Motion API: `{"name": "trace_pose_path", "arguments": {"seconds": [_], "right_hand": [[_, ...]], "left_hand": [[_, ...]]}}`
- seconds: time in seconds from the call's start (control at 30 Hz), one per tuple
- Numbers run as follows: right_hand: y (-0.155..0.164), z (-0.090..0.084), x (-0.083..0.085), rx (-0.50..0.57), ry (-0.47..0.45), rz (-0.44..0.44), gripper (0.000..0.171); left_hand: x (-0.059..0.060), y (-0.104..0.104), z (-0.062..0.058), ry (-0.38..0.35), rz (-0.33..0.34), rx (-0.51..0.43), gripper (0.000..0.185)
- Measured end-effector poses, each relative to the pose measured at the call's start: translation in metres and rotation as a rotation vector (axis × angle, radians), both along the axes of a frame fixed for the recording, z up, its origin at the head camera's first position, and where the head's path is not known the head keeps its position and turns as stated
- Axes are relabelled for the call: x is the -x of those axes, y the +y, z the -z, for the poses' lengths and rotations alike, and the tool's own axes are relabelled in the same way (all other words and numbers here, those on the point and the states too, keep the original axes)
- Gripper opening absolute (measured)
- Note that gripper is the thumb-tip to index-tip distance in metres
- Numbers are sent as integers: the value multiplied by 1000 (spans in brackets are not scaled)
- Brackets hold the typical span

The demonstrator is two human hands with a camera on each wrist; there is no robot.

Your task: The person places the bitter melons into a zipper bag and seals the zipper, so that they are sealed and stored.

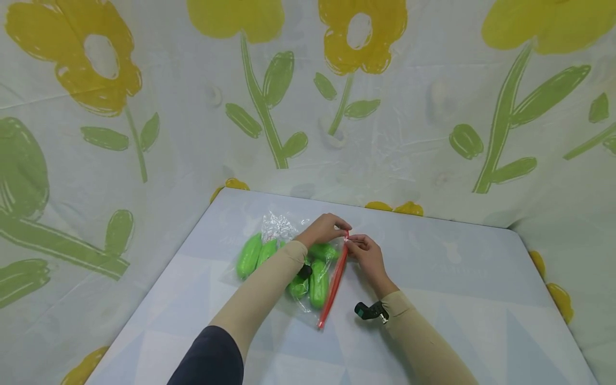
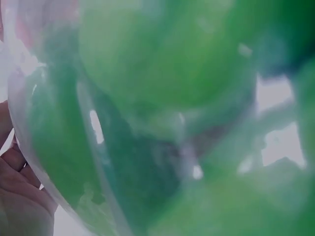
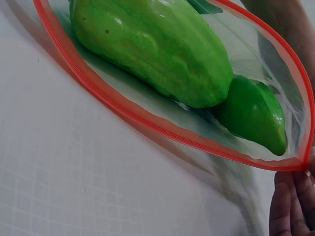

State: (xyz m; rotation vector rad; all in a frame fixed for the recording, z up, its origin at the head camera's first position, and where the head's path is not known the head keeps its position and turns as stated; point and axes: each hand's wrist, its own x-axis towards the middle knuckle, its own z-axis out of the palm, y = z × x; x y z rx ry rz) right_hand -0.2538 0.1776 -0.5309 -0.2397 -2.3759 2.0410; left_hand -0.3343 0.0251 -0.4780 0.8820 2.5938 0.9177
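Gaping bag mouth [image 3: 197, 142] shows only from right wrist.

Clear, thin plastic bag [image 3: 275, 64], glossy, with a smooth red plastic seal strip [image 3: 147, 120]; green vegetables [image 3: 152, 46] waxy, glossy; table cover [image 1: 433, 278] matt; backdrop [image 1: 409, 133] creased printed cloth.
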Motion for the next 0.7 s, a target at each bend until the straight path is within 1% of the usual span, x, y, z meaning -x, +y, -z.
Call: {"name": "trace_pose_path", "arguments": {"seconds": [0.23,0.43,0.57,0.7], "right_hand": [[0,-1,-1,-18,6,-10,27],[2,-2,-5,-34,-9,-24,28],[3,-1,-8,-44,-21,-33,29],[4,-3,-13,-50,-32,-37,25]], "left_hand": [[1,1,0,4,-12,-6,24],[0,3,-1,-7,-23,-2,24],[0,4,-1,2,-19,-1,24],[1,5,-2,18,-20,1,23]]}}
